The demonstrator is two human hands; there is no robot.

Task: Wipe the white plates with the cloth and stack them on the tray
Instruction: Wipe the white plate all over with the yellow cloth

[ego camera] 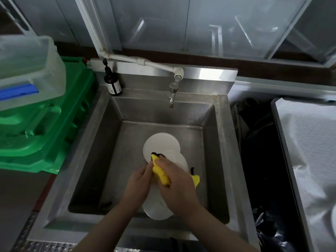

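Inside the steel sink [101,135] lie white plates [161,143] in a small stack. A nearer white plate [157,209] is held over the basin, largely hidden by my hands. My left hand [139,186] grips that plate at its left edge. My right hand [177,186] presses a yellow cloth [161,174] with a dark trim onto the plate, fingers curled round the cloth. A corner of the cloth sticks out at the right of my right hand. The metal tray [278,128] lined with white cloth stands at the far right.
A tap [172,91] hangs over the back of the sink, and a dark pump bottle [112,82] stands at its back left corner. Green crates [45,128] with a clear plastic box [27,64] on top fill the left. A black bin bag [269,224] sits between sink and tray.
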